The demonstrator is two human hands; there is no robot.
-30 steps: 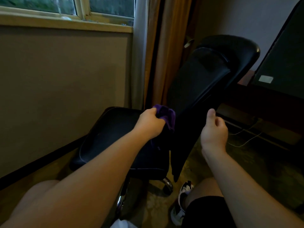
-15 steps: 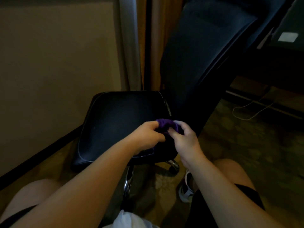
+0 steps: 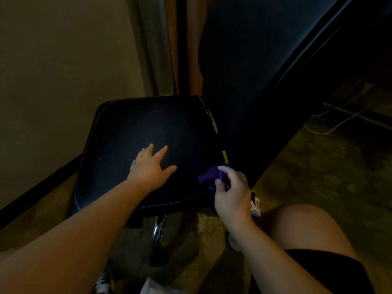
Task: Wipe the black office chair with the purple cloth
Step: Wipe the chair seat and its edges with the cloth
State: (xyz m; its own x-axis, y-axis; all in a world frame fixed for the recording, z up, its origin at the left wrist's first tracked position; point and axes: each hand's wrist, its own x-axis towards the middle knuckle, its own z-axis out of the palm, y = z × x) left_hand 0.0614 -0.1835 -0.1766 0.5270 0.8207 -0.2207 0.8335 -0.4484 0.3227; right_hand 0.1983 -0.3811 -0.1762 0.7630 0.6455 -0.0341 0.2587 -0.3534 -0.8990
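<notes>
The black office chair fills the middle of the head view, its seat [image 3: 131,132] facing me and its tall backrest [image 3: 254,66] rising to the right. My left hand [image 3: 151,166] lies flat on the seat with fingers spread and holds nothing. My right hand [image 3: 232,192] is closed on the bunched purple cloth [image 3: 210,176] at the seat's right rear corner, close to the base of the backrest.
A beige wall [image 3: 53,60] with a dark skirting stands left of the chair. Curtains [image 3: 161,45] hang behind it. The chrome chair base [image 3: 159,230] stands on patterned carpet. A white cable [image 3: 331,126] trails on the floor at right. My bare knee [image 3: 301,225] is at lower right.
The cloth has passed from my left hand to my right. My left hand has let go and moved left onto the seat. The view has tilted further down.
</notes>
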